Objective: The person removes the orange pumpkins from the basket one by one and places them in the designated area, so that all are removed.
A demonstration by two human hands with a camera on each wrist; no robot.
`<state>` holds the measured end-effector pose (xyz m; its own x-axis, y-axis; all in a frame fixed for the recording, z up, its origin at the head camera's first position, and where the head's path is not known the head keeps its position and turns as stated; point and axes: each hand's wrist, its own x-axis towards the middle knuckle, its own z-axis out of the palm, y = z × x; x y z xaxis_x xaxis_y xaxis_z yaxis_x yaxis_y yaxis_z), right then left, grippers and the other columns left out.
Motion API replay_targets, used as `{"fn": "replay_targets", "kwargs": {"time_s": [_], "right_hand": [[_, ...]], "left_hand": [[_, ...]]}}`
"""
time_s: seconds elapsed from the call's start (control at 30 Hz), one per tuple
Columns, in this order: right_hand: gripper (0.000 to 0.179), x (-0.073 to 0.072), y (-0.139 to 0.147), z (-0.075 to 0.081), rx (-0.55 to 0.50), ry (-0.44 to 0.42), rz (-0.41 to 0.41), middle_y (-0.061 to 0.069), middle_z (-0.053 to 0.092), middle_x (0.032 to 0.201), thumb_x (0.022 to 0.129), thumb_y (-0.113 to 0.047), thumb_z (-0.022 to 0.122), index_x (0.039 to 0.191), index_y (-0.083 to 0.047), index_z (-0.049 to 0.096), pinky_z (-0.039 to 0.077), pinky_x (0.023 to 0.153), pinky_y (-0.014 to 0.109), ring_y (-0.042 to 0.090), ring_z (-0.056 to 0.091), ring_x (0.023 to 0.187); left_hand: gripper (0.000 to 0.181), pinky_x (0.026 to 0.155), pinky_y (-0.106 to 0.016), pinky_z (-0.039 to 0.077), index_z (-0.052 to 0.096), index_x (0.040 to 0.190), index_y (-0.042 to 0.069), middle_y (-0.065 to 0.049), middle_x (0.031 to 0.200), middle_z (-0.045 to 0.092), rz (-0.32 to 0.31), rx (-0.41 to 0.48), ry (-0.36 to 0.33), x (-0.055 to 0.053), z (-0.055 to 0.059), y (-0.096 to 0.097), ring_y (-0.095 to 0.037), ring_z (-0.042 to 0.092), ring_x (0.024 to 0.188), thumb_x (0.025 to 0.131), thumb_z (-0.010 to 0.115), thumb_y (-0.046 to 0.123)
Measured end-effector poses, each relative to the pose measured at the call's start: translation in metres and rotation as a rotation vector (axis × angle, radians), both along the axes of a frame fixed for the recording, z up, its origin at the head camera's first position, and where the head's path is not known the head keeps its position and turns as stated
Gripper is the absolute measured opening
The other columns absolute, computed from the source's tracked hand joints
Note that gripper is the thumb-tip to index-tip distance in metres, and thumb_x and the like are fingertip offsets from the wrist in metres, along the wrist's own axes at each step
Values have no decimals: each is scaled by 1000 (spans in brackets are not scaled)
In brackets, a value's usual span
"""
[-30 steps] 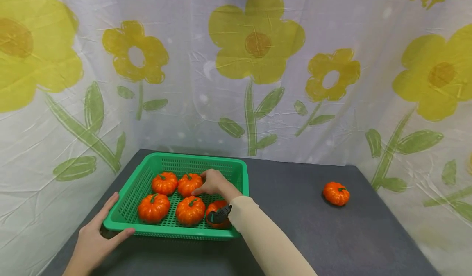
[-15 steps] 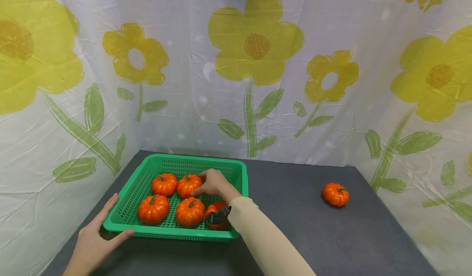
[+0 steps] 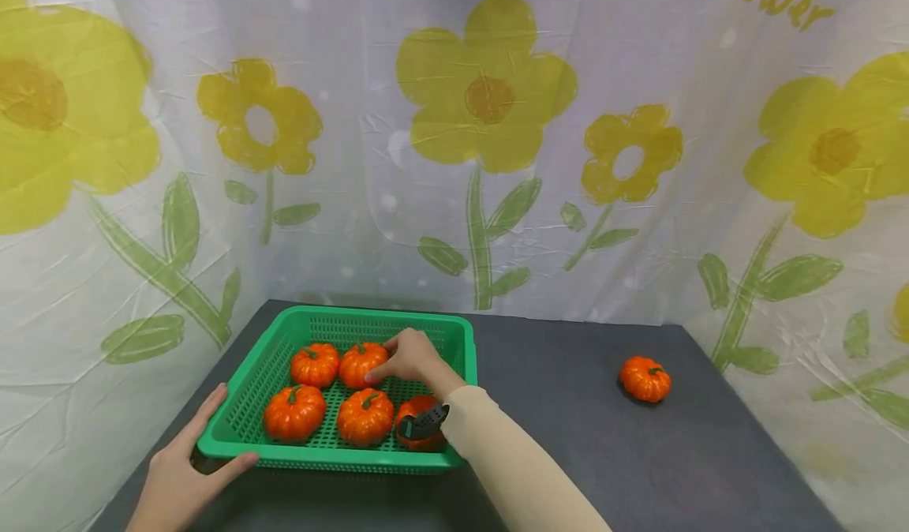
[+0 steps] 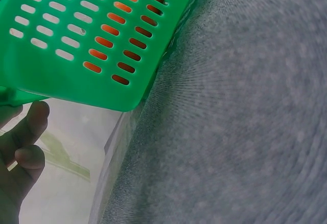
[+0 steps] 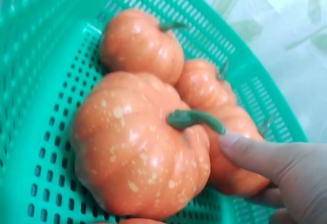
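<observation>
In the head view a green basket [image 3: 334, 458] holds several small orange pumpkins with green stems. My right hand [image 3: 412, 356] reaches in and grips the back pumpkin [image 3: 362, 365] from its right side, thumb in front and fingers behind. The right wrist view shows the thumb [image 5: 255, 155] against this pumpkin, partly behind a nearer pumpkin [image 5: 138, 147]. My left hand [image 3: 181, 469] holds the basket's front left corner, thumb on the front rim and fingers along the left side. In the left wrist view its fingertips [image 4: 38, 114] sit below the rim.
One more pumpkin [image 3: 645, 380] lies on the dark grey table [image 3: 554, 413], well to the right of the basket. A flower-printed curtain [image 3: 341, 200] stands along the back and both sides. The front right pumpkin [image 3: 415, 417] is partly covered by the black wrist strap.
The whole head view has shifted slightly, so the scene sits a little lower. Both hands keep their places at the basket and the back pumpkin.
</observation>
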<state>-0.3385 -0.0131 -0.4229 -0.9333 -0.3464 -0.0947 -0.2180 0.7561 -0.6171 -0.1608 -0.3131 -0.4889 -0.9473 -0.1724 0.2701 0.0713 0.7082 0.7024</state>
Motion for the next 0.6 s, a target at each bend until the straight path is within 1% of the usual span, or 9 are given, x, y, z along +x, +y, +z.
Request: {"fn": "replay_targets", "kwargs": {"time_s": [0.07,0.1,0.17,0.23,0.27,0.33,0.4,0.6], "right_hand": [[60,3,0,4,-1,12,-7,5,77,123,81,-41,94,131,-11,78,63,89,36,25,69,114],[60,4,0,5,-1,17,-10,5,77,123,81,-42,94,130,-11,78,63,88,36,25,69,114],[60,5,0,7,1,25,-16,5,77,122,80,-43,94,129,-11,78,63,87,36,25,70,113],[60,7,0,10,-4,33,-19,5,78,121,80,-44,95,127,-11,79,63,84,35,24,71,109],[59,8,0,11,-8,35,-18,5,78,120,80,-44,95,126,-11,80,63,82,34,24,71,107],[59,10,2,14,-16,44,-16,5,78,120,80,-45,94,126,-11,80,63,79,33,22,72,103],[61,12,5,18,-30,51,-11,5,78,120,80,-45,94,127,-11,79,63,77,32,21,73,101],[68,19,15,25,-84,72,22,6,79,120,80,-44,94,134,-8,75,63,77,31,20,74,101]], "left_hand": [[109,95,-80,45,17,171,37,29,166,13,0,-3,-5,0,1,0,-61,44,140,88,88,40],[109,94,-80,45,17,171,36,23,169,14,-1,-6,-4,0,1,0,-61,44,139,88,88,40],[109,94,-81,45,17,172,34,6,174,19,-3,-11,0,-1,2,1,-61,44,139,88,88,40],[110,94,-82,44,18,172,33,-9,174,24,-3,-15,3,-1,2,1,-62,45,138,88,88,40],[110,94,-82,44,18,172,33,-13,173,26,-4,-16,6,-2,2,1,-62,45,138,88,89,39],[110,94,-83,44,19,172,32,-17,172,28,-6,-18,10,-3,2,1,-62,45,137,87,89,39],[110,94,-84,43,18,172,33,-17,172,28,-6,-18,6,-3,2,0,-63,45,137,88,89,40],[111,94,-81,44,18,172,33,-16,172,27,-5,-15,-7,-2,2,-2,-62,44,138,87,89,40]]}}
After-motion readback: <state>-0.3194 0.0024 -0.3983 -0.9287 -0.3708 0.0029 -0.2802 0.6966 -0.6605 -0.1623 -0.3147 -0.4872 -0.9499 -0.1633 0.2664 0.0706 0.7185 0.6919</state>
